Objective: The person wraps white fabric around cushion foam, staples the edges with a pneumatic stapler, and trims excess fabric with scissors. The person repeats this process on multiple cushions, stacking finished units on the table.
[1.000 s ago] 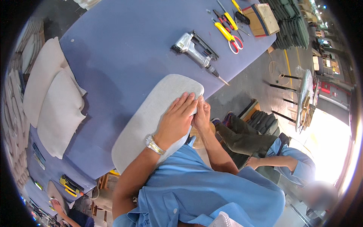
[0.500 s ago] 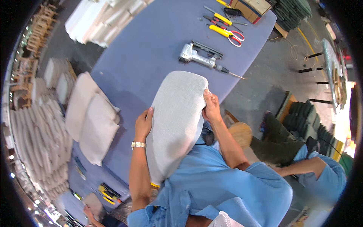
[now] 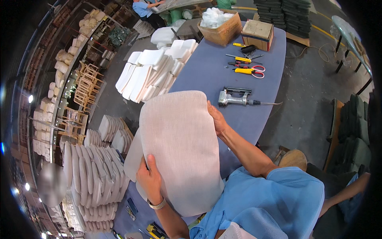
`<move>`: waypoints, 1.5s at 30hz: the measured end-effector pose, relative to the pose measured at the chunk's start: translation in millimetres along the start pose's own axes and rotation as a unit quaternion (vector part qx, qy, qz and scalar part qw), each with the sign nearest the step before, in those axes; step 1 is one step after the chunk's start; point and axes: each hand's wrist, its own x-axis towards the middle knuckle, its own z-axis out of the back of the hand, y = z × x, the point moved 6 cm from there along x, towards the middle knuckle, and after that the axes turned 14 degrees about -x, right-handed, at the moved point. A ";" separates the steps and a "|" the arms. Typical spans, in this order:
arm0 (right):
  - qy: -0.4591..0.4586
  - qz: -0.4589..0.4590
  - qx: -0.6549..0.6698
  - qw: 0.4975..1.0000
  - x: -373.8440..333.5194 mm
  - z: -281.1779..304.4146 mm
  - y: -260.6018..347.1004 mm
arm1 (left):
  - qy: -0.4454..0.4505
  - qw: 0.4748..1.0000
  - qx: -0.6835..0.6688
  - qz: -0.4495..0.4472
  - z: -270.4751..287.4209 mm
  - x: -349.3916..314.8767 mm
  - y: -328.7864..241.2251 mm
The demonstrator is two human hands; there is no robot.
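A light grey, fabric-covered seat cushion [image 3: 181, 147] is tilted up between my two hands, its broad face toward me. My left hand [image 3: 150, 175], with a metal-band watch on the wrist, grips the lower left edge, thumb on the face. My right hand [image 3: 217, 119] holds the upper right edge; its fingers are partly hidden behind the cushion. Part of another pale cushion [image 3: 133, 155] shows behind it on the left. Beyond my right hand, a silver staple gun [image 3: 234, 97] with an air hose lies on the blue-grey table [image 3: 254, 119].
Red-handled scissors [image 3: 254, 71], pliers and screwdrivers lie farther back, before a closed carton [image 3: 258, 34] and an open box [image 3: 221, 30] of white stuffing. Stacked cushions [image 3: 93, 171] stand at left. Near the right side are a round stool [image 3: 293, 160] and another person's arm [image 3: 346, 195].
The cushion has turned to show its broad face and swung left, with both hands still on it. The view has lifted, bringing in more of the room.
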 end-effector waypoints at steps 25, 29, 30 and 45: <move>0.110 0.298 -0.674 0.667 -35.0 -165.3 8.2 | 0.022 0.906 -0.407 0.116 -102.8 18.7 106.6; 0.084 0.249 -0.714 0.648 -18.5 -151.2 -9.7 | -0.051 0.856 -0.509 0.075 -94.2 -1.3 53.8; 0.096 0.266 -0.723 0.631 -17.5 -147.3 -13.3 | -0.060 0.865 -0.495 0.064 -92.3 -3.8 45.3; 0.074 0.219 -0.704 0.672 -34.2 -120.5 13.4 | -0.134 0.959 -0.211 -0.131 -108.0 -21.8 -23.9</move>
